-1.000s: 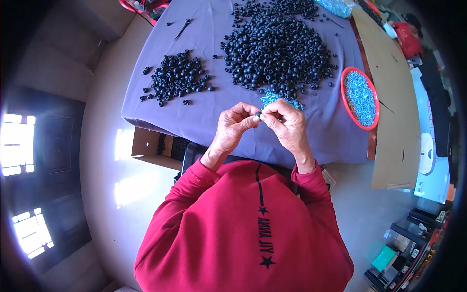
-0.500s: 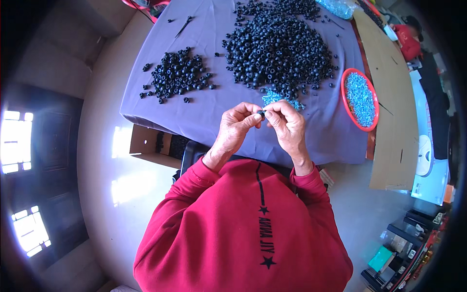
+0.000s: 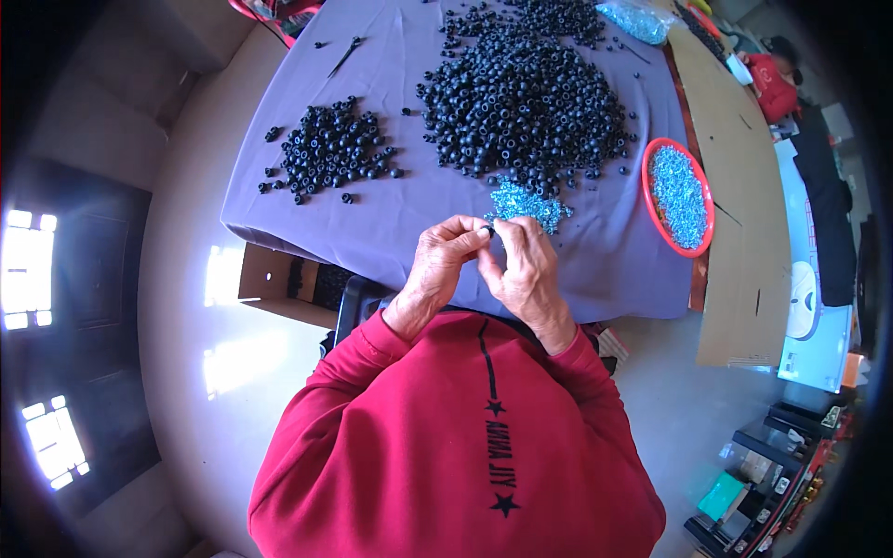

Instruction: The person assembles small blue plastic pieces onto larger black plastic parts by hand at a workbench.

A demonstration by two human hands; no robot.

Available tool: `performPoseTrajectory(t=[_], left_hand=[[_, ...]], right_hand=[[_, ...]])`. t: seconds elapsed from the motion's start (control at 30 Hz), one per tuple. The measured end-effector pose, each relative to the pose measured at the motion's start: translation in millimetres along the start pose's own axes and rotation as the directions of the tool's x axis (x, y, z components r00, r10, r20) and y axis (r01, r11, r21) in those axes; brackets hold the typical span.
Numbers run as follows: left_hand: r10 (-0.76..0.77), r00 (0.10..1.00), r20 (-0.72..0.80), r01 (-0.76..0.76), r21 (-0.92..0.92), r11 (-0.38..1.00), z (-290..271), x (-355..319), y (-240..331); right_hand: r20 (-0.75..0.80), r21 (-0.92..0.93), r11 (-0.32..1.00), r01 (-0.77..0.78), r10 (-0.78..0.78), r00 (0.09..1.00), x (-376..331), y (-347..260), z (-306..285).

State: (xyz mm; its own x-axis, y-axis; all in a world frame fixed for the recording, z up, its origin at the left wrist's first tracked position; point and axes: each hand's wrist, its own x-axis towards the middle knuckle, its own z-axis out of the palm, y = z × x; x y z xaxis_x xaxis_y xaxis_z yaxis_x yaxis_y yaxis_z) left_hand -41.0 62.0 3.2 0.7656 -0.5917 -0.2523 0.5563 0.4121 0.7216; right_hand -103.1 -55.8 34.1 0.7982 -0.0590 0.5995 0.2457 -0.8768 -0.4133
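My left hand [image 3: 437, 265] is closed in a pinch, with a small black bead [image 3: 487, 231] between thumb and fingertips. Close beside it, my right hand [image 3: 528, 279] has bent fingers, their tips at the bead; whatever they hold is too small to make out. Just beyond my fingertips lies a small heap of shiny blue pieces [image 3: 526, 206]. Behind that rises a large pile of black beads [image 3: 521, 107], round with wide holes. A smaller pile of black beads [image 3: 335, 149] sits to the left on the grey-purple cloth [image 3: 391, 219].
A red oval basket [image 3: 711, 219] of blue pieces stands at the right, near a cardboard sheet [image 3: 744, 251]. Small black scissors [image 3: 346, 56] lie far left. An open cardboard box [image 3: 270, 307] is below the table's left edge. Another person [image 3: 772, 88] is far right.
My right hand has turned and its fingers have shifted over the bead, its thumb now lower. Both hands sit slightly nearer to me, and the whole view has shifted a little.
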Motion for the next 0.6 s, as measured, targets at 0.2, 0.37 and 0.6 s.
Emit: performPoseTrajectory(t=[0.2, 0.37, 0.6], left_hand=[[-0.059, 0.996, -0.06, 0.063, 0.068, 0.996, -0.2, -1.4, -6.5], [-0.029, 0.998, -0.057, 0.033, 0.079, 0.996, -3.3, 1.4, -6.4], [-0.047, 0.998, -0.051, 0.053, 0.125, 0.991, -5.9, 0.2, -4.4]], right_hand=[[-0.069, -0.19, 0.982, -0.003, -0.011, 0.998, -8.8, 7.3, 17.7], [-0.092, -0.157, 0.988, 0.007, -0.021, 0.996, -5.9, 7.9, 21.1], [-0.051, -0.114, 0.993, 0.032, -0.038, 0.998, -6.4, 8.7, 26.9]])
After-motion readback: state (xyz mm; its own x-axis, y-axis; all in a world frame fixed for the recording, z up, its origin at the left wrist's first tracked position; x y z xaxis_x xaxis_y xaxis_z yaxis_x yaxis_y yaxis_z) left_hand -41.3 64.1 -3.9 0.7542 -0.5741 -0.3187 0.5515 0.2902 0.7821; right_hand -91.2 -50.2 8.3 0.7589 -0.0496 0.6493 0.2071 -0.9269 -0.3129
